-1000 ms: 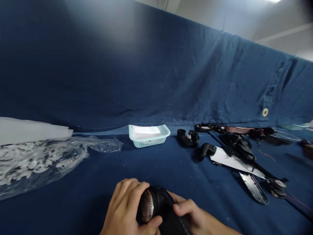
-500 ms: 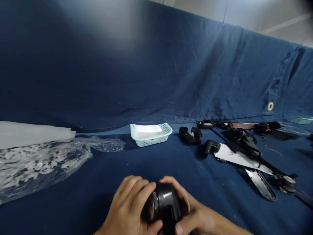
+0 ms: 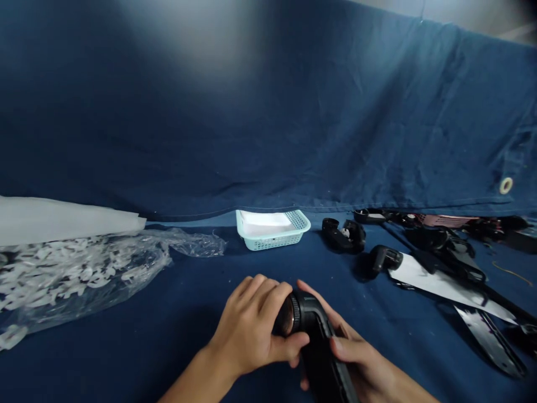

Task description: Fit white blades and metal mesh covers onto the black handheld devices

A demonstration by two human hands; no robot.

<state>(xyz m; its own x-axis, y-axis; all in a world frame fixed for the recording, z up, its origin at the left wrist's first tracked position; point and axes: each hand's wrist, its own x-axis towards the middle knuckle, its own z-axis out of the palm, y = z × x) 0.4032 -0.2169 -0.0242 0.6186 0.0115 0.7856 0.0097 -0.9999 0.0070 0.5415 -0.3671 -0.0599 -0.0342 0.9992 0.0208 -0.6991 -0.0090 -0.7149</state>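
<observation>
I hold a black handheld device [image 3: 321, 347] with a round metal-mesh head low in the middle of the view. My left hand [image 3: 251, 330] is curled over the round head, thumb underneath. My right hand [image 3: 356, 358] wraps round the device's black handle from the right. The device sits just above the blue cloth on the table [image 3: 168, 336].
A small pale-green basket [image 3: 272, 228] with white sheets stands behind the hands. A clear plastic bag of white pieces [image 3: 75, 274] lies left, under a white sheet. Black parts [image 3: 343, 235] and shiny flat pieces [image 3: 444, 282] are scattered right. A blue curtain [image 3: 268, 112] hangs behind.
The view has shifted left and down a little. Both hands have turned the device, so its mesh head now faces left under my left fingers and the handle runs toward me.
</observation>
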